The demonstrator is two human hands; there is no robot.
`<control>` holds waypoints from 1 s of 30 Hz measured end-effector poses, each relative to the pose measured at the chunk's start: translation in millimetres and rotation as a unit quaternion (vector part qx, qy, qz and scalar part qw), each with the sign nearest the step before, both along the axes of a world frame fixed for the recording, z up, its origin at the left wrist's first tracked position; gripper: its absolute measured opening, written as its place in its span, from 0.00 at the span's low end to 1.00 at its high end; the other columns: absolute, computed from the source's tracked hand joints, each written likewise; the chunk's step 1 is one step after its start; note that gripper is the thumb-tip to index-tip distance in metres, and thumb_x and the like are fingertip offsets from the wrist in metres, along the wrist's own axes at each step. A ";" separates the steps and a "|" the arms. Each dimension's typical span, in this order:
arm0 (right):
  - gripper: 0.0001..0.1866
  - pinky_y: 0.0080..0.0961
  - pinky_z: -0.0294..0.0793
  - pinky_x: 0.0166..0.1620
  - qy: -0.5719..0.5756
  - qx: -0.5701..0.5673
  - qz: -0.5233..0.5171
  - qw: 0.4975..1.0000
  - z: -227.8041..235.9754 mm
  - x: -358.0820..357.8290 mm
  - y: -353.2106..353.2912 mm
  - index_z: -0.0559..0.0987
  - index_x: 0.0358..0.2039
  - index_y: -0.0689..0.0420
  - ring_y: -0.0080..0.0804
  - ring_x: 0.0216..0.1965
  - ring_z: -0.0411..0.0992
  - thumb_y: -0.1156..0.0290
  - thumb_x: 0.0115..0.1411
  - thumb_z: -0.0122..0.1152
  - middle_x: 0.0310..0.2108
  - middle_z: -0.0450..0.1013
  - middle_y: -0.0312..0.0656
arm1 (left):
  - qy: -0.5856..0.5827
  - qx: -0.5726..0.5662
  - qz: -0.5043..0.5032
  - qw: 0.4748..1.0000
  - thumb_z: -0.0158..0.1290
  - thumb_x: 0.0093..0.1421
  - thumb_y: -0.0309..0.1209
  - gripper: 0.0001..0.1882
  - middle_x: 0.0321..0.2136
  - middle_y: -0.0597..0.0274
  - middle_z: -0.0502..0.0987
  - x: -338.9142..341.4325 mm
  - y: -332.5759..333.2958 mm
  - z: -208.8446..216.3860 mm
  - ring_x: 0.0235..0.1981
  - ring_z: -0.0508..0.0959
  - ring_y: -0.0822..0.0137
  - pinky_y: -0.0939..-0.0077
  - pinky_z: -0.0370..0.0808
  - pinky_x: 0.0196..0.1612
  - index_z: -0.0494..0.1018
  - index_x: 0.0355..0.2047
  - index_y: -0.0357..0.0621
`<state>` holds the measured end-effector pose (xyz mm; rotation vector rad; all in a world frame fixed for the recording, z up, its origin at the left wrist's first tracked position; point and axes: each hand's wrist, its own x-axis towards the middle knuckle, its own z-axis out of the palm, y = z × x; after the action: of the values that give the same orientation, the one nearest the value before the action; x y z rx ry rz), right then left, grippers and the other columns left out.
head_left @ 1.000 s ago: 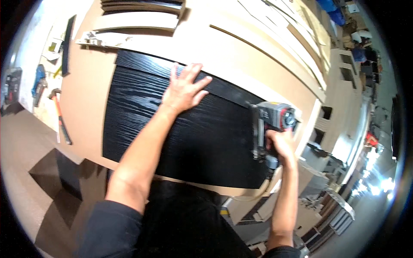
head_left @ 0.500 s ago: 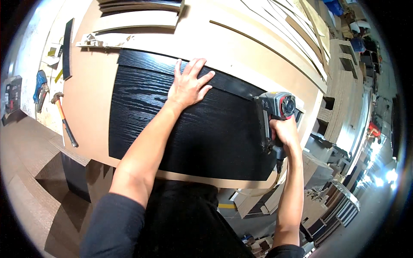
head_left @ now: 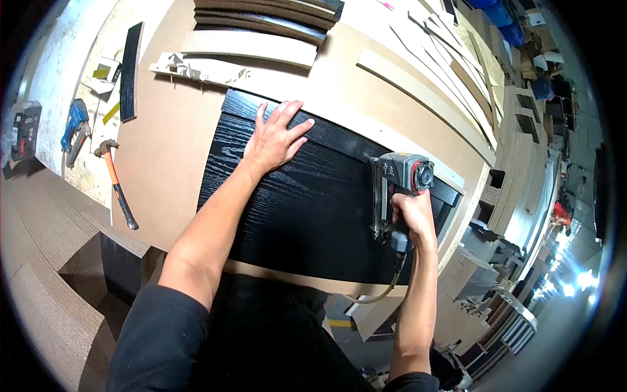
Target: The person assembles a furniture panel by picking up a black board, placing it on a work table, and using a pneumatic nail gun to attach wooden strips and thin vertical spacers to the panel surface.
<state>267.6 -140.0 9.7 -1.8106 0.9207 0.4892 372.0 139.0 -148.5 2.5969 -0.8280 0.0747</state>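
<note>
"Whereas the nail gun [head_left: 408,175] stood close to the right end of the black panel [head_left: 313,215] half a second ago, where is it now?"

"Further left along the panel, with more of that end showing beyond it. The left hand [head_left: 275,138] also sits nearer the panel's left end."

"And how are the hands posed?"

"The left hand lies palm down, fingers spread apart, reaching over the black strip [head_left: 339,141] at the panel's far edge; it grasps nothing. The right hand [head_left: 414,212] is wrapped round the gun's handle. Whether the gun's nose touches the strip cannot be told."

"Where does the panel rest?"

"Flat on the tan board [head_left: 157,163], in front of the person."

"What can be counted?"

"One panel, one nail gun with one hose [head_left: 385,291]; off to the left, one hammer [head_left: 117,186], one blue-handled tool [head_left: 77,124] and one loose dark slat [head_left: 131,72]. The stacked strips [head_left: 261,19] overlap too much to count."
</note>
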 end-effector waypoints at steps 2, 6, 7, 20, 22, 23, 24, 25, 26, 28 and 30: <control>0.08 0.24 0.66 0.18 0.008 -0.038 0.001 0.999 3.5 4.8 5.7 0.74 0.29 0.63 0.26 0.13 0.65 0.83 0.46 0.53 0.16 0.68 0.37 | -0.003 0.008 -0.005 1.000 0.58 0.59 0.43 0.22 0.64 0.60 0.59 0.1 -2.3 -1.8 0.67 0.58 0.60 0.40 0.47 0.68 0.73 0.55 0.67; 0.10 0.23 0.66 0.18 0.027 -0.079 0.007 0.996 4.6 9.2 13.6 0.74 0.30 0.64 0.25 0.13 0.65 0.83 0.44 0.52 0.18 0.68 0.36 | 0.008 0.005 -0.004 1.000 0.59 0.59 0.43 0.22 0.64 0.60 0.59 1.6 -1.0 -1.5 0.66 0.58 0.60 0.40 0.47 0.68 0.73 0.55 0.68; 0.10 0.23 0.65 0.17 0.024 -0.076 0.008 0.997 4.9 9.5 13.9 0.75 0.30 0.63 0.25 0.13 0.65 0.83 0.44 0.52 0.18 0.68 0.36 | 0.011 -0.001 -0.005 1.000 0.59 0.59 0.43 0.22 0.64 0.60 0.59 1.6 -0.5 -1.6 0.66 0.58 0.60 0.40 0.47 0.68 0.73 0.55 0.68; 0.04 0.23 0.65 0.18 0.022 -0.118 0.058 0.991 -2.7 10.7 20.5 0.74 0.22 0.60 0.23 0.13 0.65 0.83 0.48 0.53 0.13 0.67 0.33 | 0.016 -0.032 0.048 0.998 0.61 0.57 0.38 0.20 0.63 0.52 0.60 9.8 36.3 9.8 0.67 0.59 0.56 0.33 0.49 0.66 0.76 0.51 0.57; 0.04 0.23 0.65 0.18 0.026 -0.108 0.065 0.992 0.8 13.1 27.8 0.74 0.22 0.60 0.23 0.13 0.65 0.83 0.47 0.53 0.14 0.67 0.34 | 0.002 -0.050 0.151 0.987 0.62 0.55 0.36 0.21 0.63 0.49 0.60 12.0 68.2 9.4 0.67 0.59 0.53 0.31 0.51 0.64 0.76 0.51 0.57; 0.04 0.23 0.65 0.18 0.028 -0.114 0.058 0.991 1.2 16.5 33.7 0.74 0.23 0.60 0.23 0.13 0.65 0.83 0.47 0.53 0.14 0.67 0.34 | -0.004 -0.064 0.157 0.986 0.63 0.55 0.36 0.22 0.63 0.49 0.60 12.3 78.8 7.9 0.66 0.59 0.52 0.33 0.52 0.64 0.77 0.51 0.58; 0.04 0.23 0.65 0.18 0.001 -0.084 0.056 0.995 2.6 19.4 40.5 0.73 0.23 0.60 0.24 0.13 0.65 0.83 0.47 0.53 0.15 0.68 0.35 | 0.000 -0.077 0.175 0.982 0.63 0.54 0.36 0.22 0.63 0.49 0.60 12.5 89.0 6.0 0.65 0.60 0.51 0.36 0.52 0.63 0.77 0.51 0.59; 0.02 0.24 0.66 0.19 0.010 -0.076 0.061 0.995 2.5 25.0 47.5 0.74 0.22 0.61 0.24 0.14 0.66 0.82 0.47 0.54 0.15 0.69 0.35 | -0.002 -0.095 0.180 0.979 0.63 0.54 0.36 0.23 0.64 0.49 0.60 11.4 91.0 3.2 0.64 0.61 0.51 0.39 0.55 0.63 0.77 0.52 0.60; 0.02 0.24 0.67 0.20 0.012 -0.068 0.066 0.995 3.2 30.6 54.6 0.75 0.21 0.62 0.24 0.14 0.68 0.82 0.47 0.55 0.15 0.70 0.35 | -0.019 -0.096 0.183 0.978 0.63 0.54 0.35 0.23 0.63 0.49 0.62 11.7 92.8 0.4 0.62 0.64 0.51 0.44 0.56 0.63 0.77 0.52 0.60; 0.05 0.24 0.67 0.18 0.004 -0.065 0.079 0.995 1.4 40.9 71.3 0.74 0.25 0.62 0.25 0.13 0.66 0.83 0.46 0.54 0.15 0.68 0.36 | 0.000 -0.111 0.180 0.977 0.63 0.55 0.35 0.22 0.60 0.48 0.66 13.2 93.0 -4.7 0.60 0.66 0.51 0.45 0.58 0.63 0.77 0.52 0.60; 0.09 0.24 0.67 0.18 0.007 -0.027 0.089 0.996 0.4 49.8 85.1 0.74 0.30 0.63 0.25 0.14 0.66 0.84 0.46 0.54 0.17 0.68 0.37 | 0.015 -0.124 0.186 0.975 0.62 0.55 0.35 0.22 0.59 0.48 0.67 14.0 92.9 -6.4 0.60 0.67 0.51 0.46 0.58 0.63 0.77 0.52 0.60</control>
<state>317.4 -54.8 10.1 -1.9517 0.7918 0.5930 386.0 231.8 -154.9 2.4724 -0.2899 0.2298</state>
